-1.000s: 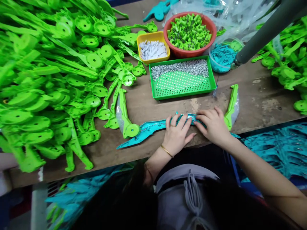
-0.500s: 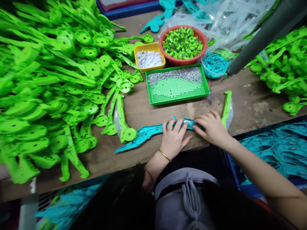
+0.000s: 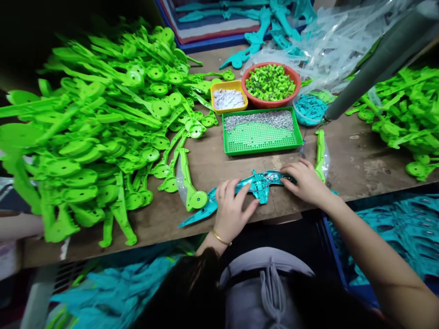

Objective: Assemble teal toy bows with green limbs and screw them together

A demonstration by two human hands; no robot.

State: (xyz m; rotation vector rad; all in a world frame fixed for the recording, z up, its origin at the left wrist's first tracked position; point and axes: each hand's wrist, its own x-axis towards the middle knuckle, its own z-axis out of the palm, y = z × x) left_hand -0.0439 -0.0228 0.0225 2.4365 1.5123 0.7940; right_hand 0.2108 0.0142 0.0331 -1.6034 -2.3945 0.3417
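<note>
A long teal plastic half-shell (image 3: 261, 186) lies on the worktable with its ribbed inside up. Thin wires show in its right part. Across its left arm rests my left hand (image 3: 230, 208), fingers spread and thumb held apart. My right hand (image 3: 302, 182) has its bent fingers closed on the shell's right end, which they partly hide. By the shell's left end is a green limb piece (image 3: 198, 200) with a round hub and clear film. Another green limb piece (image 3: 320, 153) stands just beyond my right hand.
Green parts (image 3: 85, 151) are heaped at left, more (image 3: 408, 105) at right. Behind the shell stand a green tray (image 3: 262, 148) of screws, a yellow box (image 3: 229, 109), a red bowl (image 3: 270, 101) and a tub of teal bits (image 3: 310, 112). A grey pole (image 3: 373, 64) slants in.
My left hand has slid left along the shell, uncovering its middle. My right hand stays at the right end. The whole view has shifted, showing more of the table's back.
</note>
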